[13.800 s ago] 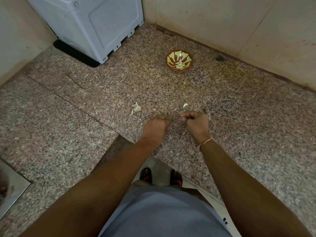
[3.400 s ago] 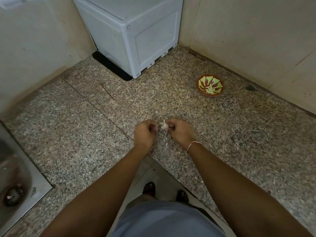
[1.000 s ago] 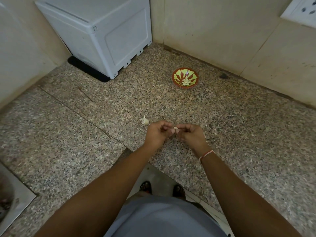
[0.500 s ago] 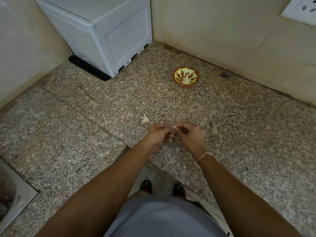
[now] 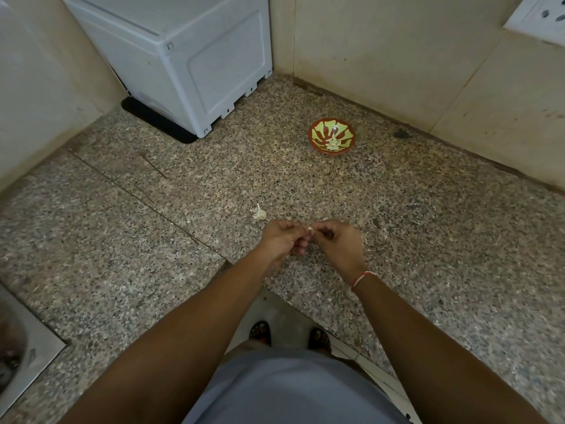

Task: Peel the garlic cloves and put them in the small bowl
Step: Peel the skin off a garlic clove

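Observation:
A small pale garlic clove (image 5: 310, 229) sits between the fingertips of both hands above the speckled granite counter (image 5: 428, 240). My left hand (image 5: 282, 240) pinches it from the left and my right hand (image 5: 339, 244) pinches it from the right, fingers curled. A piece of garlic (image 5: 260, 212) lies on the counter just beyond my left hand. The small red and green bowl (image 5: 318, 141) stands farther back, near the wall, with pale peeled cloves (image 5: 332, 144) inside.
A white boxy appliance (image 5: 189, 56) stands in the back left corner on a black mat. A steel sink (image 5: 18, 350) is set in the counter at the lower left. A wall socket (image 5: 538, 16) shows at the top right. My feet show below the counter's edge.
Both hands stay together around the clove; the fingers have shifted slightly on it. The bowl and the loose garlic piece lie where they were.

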